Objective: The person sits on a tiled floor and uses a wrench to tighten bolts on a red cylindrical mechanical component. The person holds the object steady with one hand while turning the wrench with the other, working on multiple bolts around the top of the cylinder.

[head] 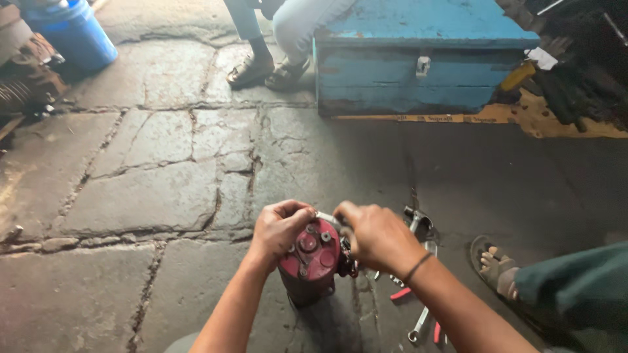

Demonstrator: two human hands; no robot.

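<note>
Sitting low over a cracked stone floor (163, 189), a person holds a round red metal part (311, 261) that stands upright on the ground. The left hand (278, 230) is curled around the left side of the red part's top, with the fingers bent over the edge. The right hand (376, 236) is closed on the right side of the top, and something small and silver pokes out between the two hands. I cannot tell what that small piece is. The red part has a flat top with a few bolts on it.

Just to the right of the red part lie some tools (418, 274) on the floor: shiny wrenches and something with red handles. Further right of the red part is a foot in a sandal (494, 267). Far behind the red part stands a big blue wooden box (418, 62) with a metal latch. Another person's legs (281, 33) are just left of that box. Way off to the left behind the red part is a blue bucket (75, 33).
</note>
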